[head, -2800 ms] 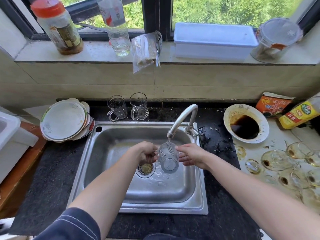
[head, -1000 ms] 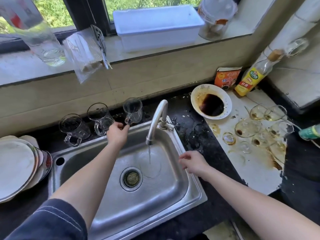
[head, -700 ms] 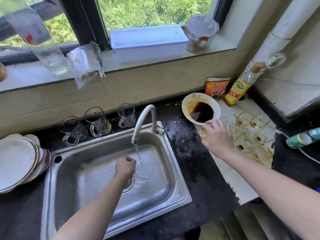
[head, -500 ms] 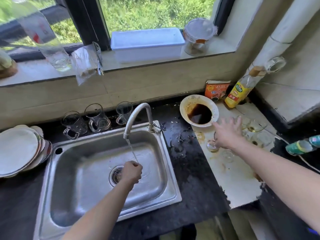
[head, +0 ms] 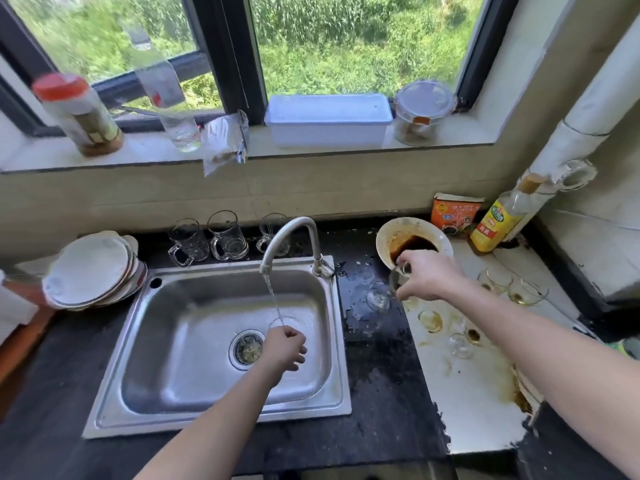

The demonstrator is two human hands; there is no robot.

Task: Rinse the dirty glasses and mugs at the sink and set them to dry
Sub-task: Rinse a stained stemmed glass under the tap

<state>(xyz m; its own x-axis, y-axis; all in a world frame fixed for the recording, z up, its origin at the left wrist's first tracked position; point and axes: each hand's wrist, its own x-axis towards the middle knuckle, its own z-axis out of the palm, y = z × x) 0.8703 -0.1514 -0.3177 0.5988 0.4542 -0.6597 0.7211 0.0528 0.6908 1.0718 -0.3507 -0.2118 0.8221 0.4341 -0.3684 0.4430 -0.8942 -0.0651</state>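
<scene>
I pinch a dirty glass in my right hand, just right of the sink, tilted toward the running tap, I judge for rinsing. My left hand hangs loosely curled and empty over the basin, ready to receive it. Three mugs stand behind the sink. To its right, a sauce bowl and other dirty glasses crowd my reach.

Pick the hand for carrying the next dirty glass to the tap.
Right. The right hand grips a glass beside the bowl; the left hand hangs empty over the sink, by the stream, far from the dirty glasses.
</scene>
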